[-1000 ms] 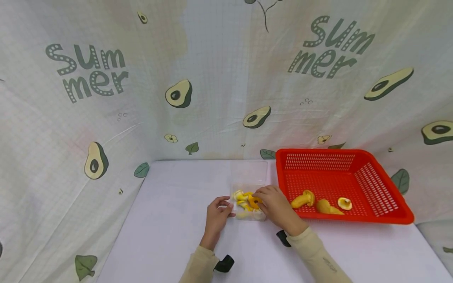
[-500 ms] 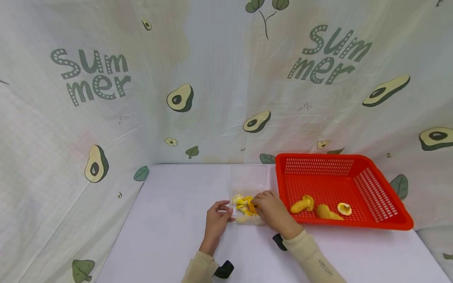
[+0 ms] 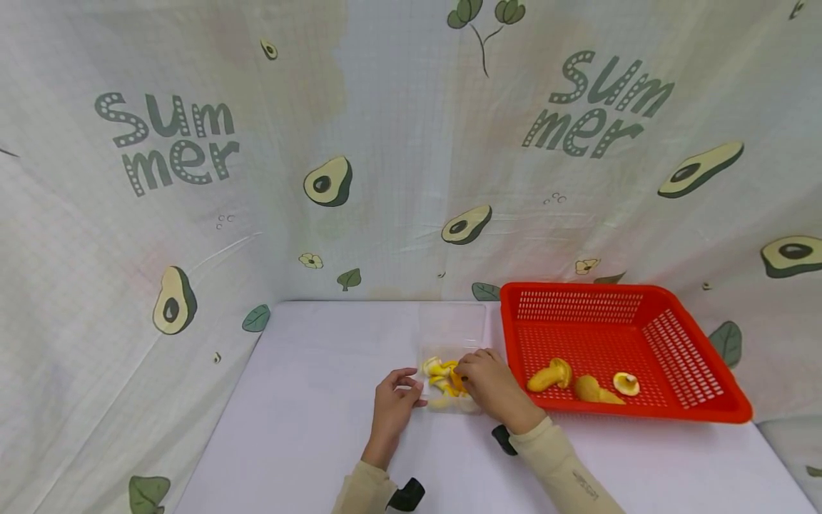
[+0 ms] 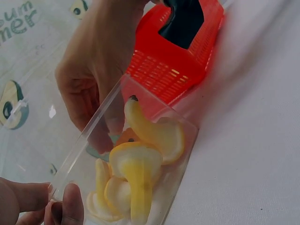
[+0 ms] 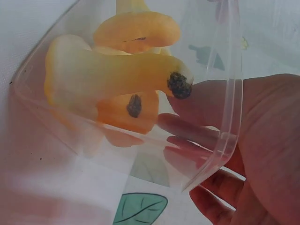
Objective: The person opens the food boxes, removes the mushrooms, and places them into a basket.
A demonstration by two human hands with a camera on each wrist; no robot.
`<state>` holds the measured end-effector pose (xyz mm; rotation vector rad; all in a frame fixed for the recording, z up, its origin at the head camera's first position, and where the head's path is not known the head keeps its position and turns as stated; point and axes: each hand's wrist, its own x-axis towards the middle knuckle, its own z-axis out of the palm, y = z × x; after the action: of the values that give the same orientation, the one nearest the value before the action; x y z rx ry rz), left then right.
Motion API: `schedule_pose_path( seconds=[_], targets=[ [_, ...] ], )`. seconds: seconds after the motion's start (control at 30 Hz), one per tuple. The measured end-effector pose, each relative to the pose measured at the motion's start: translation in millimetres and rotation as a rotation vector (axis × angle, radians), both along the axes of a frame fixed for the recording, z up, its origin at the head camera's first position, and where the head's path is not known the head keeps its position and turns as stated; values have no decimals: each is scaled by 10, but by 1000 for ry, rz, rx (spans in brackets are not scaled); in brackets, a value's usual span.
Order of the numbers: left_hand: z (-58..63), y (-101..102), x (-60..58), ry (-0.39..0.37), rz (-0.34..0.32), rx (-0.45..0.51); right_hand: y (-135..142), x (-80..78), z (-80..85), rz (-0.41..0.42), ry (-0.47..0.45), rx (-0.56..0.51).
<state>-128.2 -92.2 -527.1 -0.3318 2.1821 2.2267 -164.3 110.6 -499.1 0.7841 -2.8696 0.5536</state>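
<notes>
A clear plastic box point(image 3: 471, 405) with its lid point(image 3: 452, 325) folded back holds several yellow mushrooms point(image 3: 437, 370). My left hand point(image 3: 394, 403) is at its left side, thumb and fingers pinching the rim in the left wrist view. From the right, my right hand point(image 3: 497, 385) reaches over the wall into the box. Its fingertips pinch an orange mushroom point(image 5: 145, 110) with a dark spot, partly hidden behind a pale yellow mushroom point(image 5: 112, 72) in the right wrist view. That pale one has a dark, dirty stem end.
A red perforated basket point(image 3: 642, 412) stands right of the box, close beside my right hand. Inside lie a long-stemmed mushroom point(image 3: 551, 375), a second mushroom point(image 3: 594, 390) and a small pale cap point(image 3: 626, 384). A printed cloth point(image 3: 398, 143) hangs behind the white table point(image 3: 321, 385).
My right hand has moved slightly left and deeper over the box, with the orange mushroom now more covered by the fingers. The left hand stays at the rim. The head view has tilted up slightly.
</notes>
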Motion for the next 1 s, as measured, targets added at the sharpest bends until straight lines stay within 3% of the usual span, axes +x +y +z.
schedule_pose_path(
  seconds=[0.13,0.67,1.0],
  targets=[
    [2,-1,0,2,0,0,-19,-13,12,-12,-25,13],
    [33,9,10,1,0,6,-44,-48,19,17,19,33],
    [-7,1,-20,-13,4,-3,100,65,155,5,147,-108]
  ],
)
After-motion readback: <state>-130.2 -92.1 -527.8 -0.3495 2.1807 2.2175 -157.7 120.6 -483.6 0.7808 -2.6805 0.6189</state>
